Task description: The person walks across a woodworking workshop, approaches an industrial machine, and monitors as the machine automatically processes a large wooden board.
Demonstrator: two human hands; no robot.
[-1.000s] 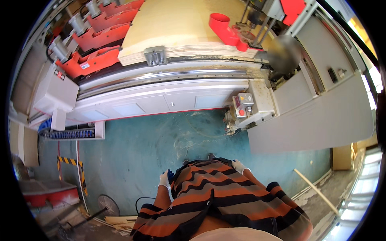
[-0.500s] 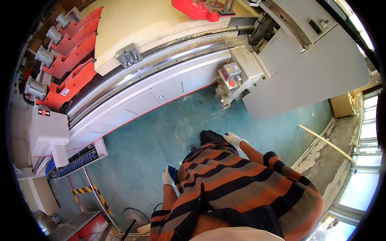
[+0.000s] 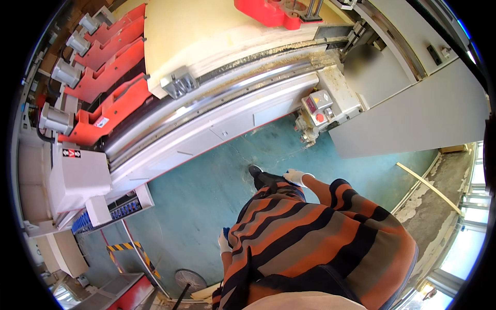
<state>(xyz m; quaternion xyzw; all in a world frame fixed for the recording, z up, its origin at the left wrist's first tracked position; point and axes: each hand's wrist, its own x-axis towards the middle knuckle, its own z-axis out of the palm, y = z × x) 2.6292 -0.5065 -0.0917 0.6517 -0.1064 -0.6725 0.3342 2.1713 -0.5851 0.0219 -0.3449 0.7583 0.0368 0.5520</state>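
Both my hands hang low beside my striped shirt [image 3: 305,227], in white gloves with blue on them. My left hand [image 3: 224,241] is at the shirt's left edge, partly covered by the cloth, and its fingers are mostly hidden. My right hand [image 3: 296,177] is beside my dark trousers [image 3: 273,181], back of the glove upward; its fingers turn down out of sight. No held thing shows at either hand. A dark shoe [image 3: 254,170] stands out ahead of me on the blue-green floor [image 3: 206,201].
A long white machine [image 3: 206,142] crosses ahead, bearing pale wooden board [image 3: 196,36] with red clamp arms [image 3: 111,113] at left. A grey box with a red button [image 3: 319,107] juts from it. A grey panel [image 3: 413,113] stands right; a fan [image 3: 190,279] stands lower left.
The machine and floor have shifted rightward in view. A shoe has come forward from under my trousers. My left hand has slipped further behind the shirt; my right stays near the trousers.
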